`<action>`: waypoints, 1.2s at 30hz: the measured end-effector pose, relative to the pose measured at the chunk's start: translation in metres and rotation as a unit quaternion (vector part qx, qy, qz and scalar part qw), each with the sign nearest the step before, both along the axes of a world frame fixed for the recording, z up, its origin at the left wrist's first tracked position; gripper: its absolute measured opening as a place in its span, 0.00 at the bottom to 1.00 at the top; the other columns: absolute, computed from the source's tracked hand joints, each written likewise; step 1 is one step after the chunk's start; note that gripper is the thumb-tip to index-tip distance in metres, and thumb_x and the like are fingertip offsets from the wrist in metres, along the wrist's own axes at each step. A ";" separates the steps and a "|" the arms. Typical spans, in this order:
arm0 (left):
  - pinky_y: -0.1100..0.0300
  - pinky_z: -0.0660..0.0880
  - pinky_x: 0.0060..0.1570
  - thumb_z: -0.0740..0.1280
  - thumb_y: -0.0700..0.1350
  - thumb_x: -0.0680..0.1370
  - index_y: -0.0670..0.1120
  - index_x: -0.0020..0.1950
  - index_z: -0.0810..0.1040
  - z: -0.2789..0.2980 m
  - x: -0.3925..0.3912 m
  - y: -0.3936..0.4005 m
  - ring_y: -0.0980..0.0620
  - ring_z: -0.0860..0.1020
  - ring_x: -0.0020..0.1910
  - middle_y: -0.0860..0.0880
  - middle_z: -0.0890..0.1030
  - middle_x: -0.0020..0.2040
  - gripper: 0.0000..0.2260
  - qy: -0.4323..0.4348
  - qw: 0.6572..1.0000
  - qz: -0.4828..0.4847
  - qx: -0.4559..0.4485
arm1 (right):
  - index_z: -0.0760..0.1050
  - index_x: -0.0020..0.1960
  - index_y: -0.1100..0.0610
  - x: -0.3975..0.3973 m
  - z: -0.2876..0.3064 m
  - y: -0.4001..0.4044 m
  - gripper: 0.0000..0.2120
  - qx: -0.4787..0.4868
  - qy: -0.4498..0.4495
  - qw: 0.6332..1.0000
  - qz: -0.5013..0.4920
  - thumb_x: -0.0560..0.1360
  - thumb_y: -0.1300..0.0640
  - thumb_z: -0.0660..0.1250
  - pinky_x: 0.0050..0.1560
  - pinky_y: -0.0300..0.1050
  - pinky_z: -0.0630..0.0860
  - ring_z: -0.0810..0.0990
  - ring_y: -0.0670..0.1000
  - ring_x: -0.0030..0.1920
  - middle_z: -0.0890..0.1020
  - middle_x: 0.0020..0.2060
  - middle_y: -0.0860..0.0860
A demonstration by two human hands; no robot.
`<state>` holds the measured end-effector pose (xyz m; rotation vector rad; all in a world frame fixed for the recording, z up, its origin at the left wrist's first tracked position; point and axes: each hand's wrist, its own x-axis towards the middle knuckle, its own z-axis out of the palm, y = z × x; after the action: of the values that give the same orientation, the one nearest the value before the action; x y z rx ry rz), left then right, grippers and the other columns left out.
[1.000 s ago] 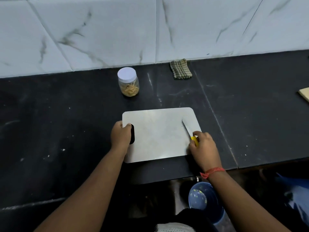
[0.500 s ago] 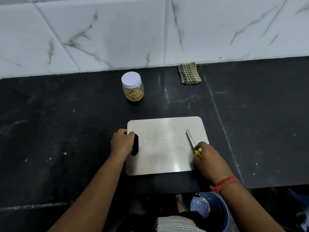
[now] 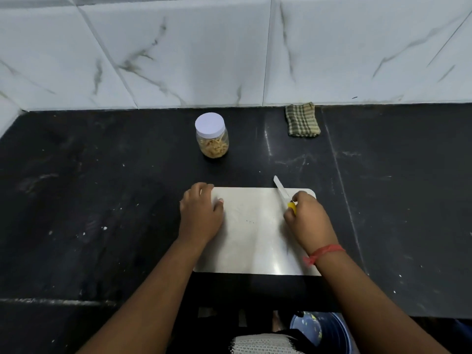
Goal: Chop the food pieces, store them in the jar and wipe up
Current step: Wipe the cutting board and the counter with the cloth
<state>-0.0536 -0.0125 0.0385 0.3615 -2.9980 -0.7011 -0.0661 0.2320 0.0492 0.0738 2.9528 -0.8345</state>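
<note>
A steel chopping board (image 3: 255,231) lies on the black counter (image 3: 102,200) near its front edge. My left hand (image 3: 201,215) grips the board's left edge, covering its handle slot. My right hand (image 3: 309,221) holds a yellow-handled knife (image 3: 282,191) over the board's right side, with the blade pointing away past the far edge. The board's surface carries only faint specks. Behind it stands a clear jar (image 3: 211,135) with a white lid on, partly filled with pale shredded food. A folded checked cloth (image 3: 302,120) lies by the wall at the back right.
A white marble-tiled wall (image 3: 229,52) backs the counter. Small white crumbs dot the counter to the left of the board. A blue bucket (image 3: 324,330) sits on the floor below the counter's front edge, under my right forearm.
The view has tilted and the board now lies closer to the front. My right hand has moved forward along the board's right side, so the blade tip reaches past the far edge. My left hand keeps its grip.
</note>
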 end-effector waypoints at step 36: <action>0.41 0.51 0.78 0.49 0.60 0.81 0.45 0.78 0.65 -0.037 -0.060 -0.020 0.43 0.57 0.80 0.42 0.60 0.81 0.30 0.003 0.990 -0.106 -0.091 | 0.68 0.66 0.59 -0.234 -0.011 -0.011 0.27 0.205 0.037 0.973 -0.097 0.74 0.44 0.68 0.60 0.64 0.68 0.67 0.65 0.64 0.68 0.66 0.60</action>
<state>-0.1141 -0.0327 0.0019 0.0319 -3.0913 -0.4310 -0.3005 0.2206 0.0381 0.3641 3.1761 -0.2305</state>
